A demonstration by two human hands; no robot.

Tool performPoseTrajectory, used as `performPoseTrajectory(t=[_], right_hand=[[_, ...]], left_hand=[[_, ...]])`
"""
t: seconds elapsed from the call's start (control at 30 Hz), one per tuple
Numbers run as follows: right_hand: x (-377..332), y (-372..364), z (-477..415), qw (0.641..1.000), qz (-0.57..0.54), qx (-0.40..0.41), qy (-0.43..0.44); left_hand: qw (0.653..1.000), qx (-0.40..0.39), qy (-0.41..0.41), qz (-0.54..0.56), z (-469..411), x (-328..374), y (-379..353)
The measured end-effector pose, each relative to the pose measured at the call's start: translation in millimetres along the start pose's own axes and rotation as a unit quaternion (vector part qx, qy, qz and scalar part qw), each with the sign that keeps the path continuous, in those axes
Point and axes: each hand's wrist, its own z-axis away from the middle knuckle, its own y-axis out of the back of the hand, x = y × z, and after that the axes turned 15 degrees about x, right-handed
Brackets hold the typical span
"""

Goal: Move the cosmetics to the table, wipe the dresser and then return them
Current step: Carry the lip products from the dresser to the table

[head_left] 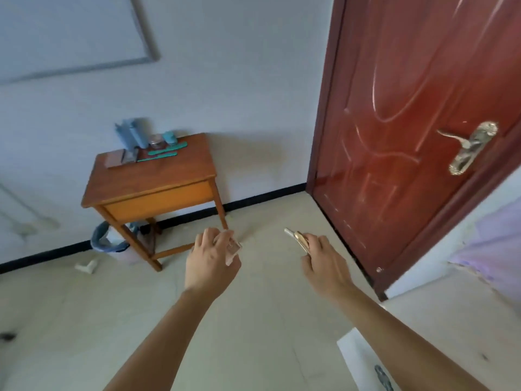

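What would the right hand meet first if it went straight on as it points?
Likely the wooden table, at its right side. The right hand, holding a gold cosmetic, points forward-left over bare floor toward it; nothing shows between. Depth is unclear.

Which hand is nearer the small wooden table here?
Left. The left hand, gripping a clear bottle, is just right of the wooden table; the right hand, holding a gold item, is farther right, toward the red door.

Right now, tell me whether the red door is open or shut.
Shut. The red door lies flush within its dark frame, and no gap or room beyond shows along either edge.
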Motion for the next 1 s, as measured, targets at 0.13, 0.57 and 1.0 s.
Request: performPoseTrajectory(t=[0.13,0.57,1.0], right_hand=[[-68,-48,-46,0.998,-0.021,-0.019,0.06],[-199,-225,-224,0.984,-0.078,-0.085,0.133],[-324,-366,-462,0.976,-0.062,-0.114,0.176]], left_hand=[[0.997,0.013,0.065,-0.033,-8,-79,20],[0.984,0.018,0.144,-0.105,-127,-263,-25],[0.968,-0.026,0.203,-0.147,-335,-425,-72]])
